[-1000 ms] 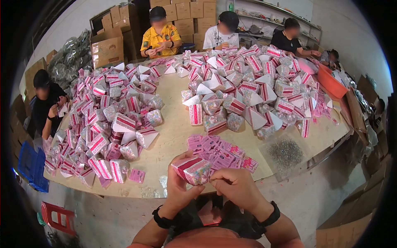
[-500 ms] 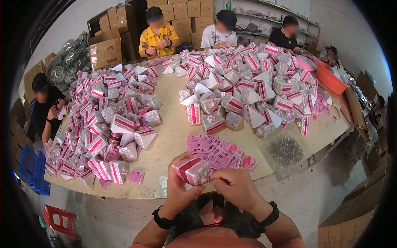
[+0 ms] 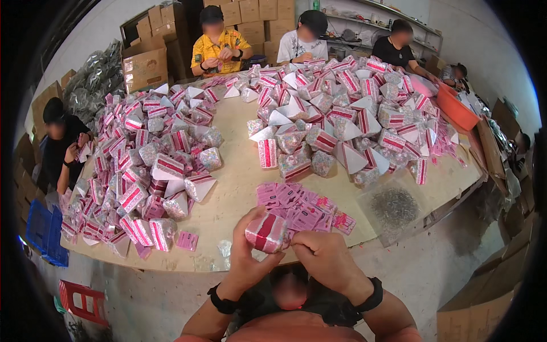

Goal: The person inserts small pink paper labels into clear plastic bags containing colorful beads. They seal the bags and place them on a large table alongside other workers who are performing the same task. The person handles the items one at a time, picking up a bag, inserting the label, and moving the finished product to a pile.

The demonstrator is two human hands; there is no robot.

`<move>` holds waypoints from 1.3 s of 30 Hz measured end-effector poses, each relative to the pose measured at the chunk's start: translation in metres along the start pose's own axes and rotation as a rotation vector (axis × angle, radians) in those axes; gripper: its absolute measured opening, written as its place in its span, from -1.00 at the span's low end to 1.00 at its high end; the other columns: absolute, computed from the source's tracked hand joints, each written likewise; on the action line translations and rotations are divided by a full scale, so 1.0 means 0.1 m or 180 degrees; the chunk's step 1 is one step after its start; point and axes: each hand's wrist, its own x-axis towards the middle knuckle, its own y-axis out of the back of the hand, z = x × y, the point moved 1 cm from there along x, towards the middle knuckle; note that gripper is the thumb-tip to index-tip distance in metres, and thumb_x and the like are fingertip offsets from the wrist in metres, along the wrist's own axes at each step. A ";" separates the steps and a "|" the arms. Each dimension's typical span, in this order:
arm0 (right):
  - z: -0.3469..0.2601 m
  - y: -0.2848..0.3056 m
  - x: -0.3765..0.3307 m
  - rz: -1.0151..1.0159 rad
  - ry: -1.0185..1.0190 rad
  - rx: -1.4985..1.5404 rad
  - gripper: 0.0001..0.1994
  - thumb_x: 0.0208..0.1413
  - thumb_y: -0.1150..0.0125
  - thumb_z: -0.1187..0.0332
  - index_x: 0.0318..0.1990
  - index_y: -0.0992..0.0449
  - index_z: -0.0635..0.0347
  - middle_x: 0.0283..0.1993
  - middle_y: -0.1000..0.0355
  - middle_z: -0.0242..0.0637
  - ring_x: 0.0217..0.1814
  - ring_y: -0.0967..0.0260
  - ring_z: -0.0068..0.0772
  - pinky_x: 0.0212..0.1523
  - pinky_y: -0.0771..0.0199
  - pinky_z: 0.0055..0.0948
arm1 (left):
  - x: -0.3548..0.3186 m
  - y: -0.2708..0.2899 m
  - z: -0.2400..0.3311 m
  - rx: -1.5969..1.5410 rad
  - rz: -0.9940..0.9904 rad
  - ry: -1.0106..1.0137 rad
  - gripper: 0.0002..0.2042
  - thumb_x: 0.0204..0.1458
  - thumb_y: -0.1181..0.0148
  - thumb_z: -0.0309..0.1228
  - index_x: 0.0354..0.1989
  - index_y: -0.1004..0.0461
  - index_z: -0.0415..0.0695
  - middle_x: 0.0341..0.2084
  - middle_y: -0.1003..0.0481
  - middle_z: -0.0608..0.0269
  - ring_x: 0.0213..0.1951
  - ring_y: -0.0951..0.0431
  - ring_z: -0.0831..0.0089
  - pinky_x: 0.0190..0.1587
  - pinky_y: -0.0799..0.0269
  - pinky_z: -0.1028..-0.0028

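My left hand (image 3: 249,259) grips a small clear packet with a pink and red striped band (image 3: 266,232), held just above the near edge of the table (image 3: 239,182). My right hand (image 3: 322,256) pinches the packet's right side with its fingertips. Just beyond the packet lies a loose heap of pink paper labels (image 3: 302,206). Both wrists wear black bands.
A big heap of finished packets (image 3: 148,171) lies to the left, another heap (image 3: 347,114) at the far right. A clear bag of small metal pieces (image 3: 393,206) rests right of the labels. Several people sit around the table. An orange basin (image 3: 456,108), cardboard boxes (image 3: 145,65), a red stool (image 3: 82,299).
The packet has been drawn a little nearer to me and turned in my fingers; both hands stay on it. Everything on the table lies as before.
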 end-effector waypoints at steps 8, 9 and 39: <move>0.04 0.00 0.02 -0.0185 -0.0611 0.0610 -0.91 -0.05 -0.03 0.49 -0.42 -0.46 0.29 -0.62 -0.36 -0.31 -0.58 -0.30 -0.62 -0.56 -0.26 -0.56 | 0.02 0.07 0.04 0.0644 -0.0027 -0.0153 -0.24 -0.35 -0.35 -0.50 0.12 -0.10 -0.21 0.05 -0.21 0.01 0.07 -0.26 0.21 0.08 -0.18 0.38; 0.04 -0.01 0.03 -0.0216 -0.0666 0.0673 -0.91 -0.04 -0.03 0.48 -0.42 -0.46 0.29 -0.63 -0.36 -0.33 -0.58 -0.29 -0.64 -0.56 -0.26 -0.56 | 0.03 0.07 0.05 0.0669 -0.0017 -0.0142 -0.24 -0.35 -0.35 -0.50 0.12 -0.11 -0.21 0.05 -0.21 0.01 0.07 -0.26 0.21 0.08 -0.18 0.37; 0.09 -0.22 -0.01 0.0049 -0.0397 -0.0128 -0.92 -0.05 -0.05 0.52 -0.46 -0.47 0.32 -0.61 -0.33 -0.29 -0.60 -0.27 -0.58 -0.57 -0.22 -0.56 | -0.06 0.08 -0.08 0.0518 -0.0106 -0.0066 -0.25 -0.31 -0.26 -0.52 0.16 -0.06 -0.13 0.05 -0.19 -0.02 0.05 -0.28 0.11 0.01 -0.28 0.36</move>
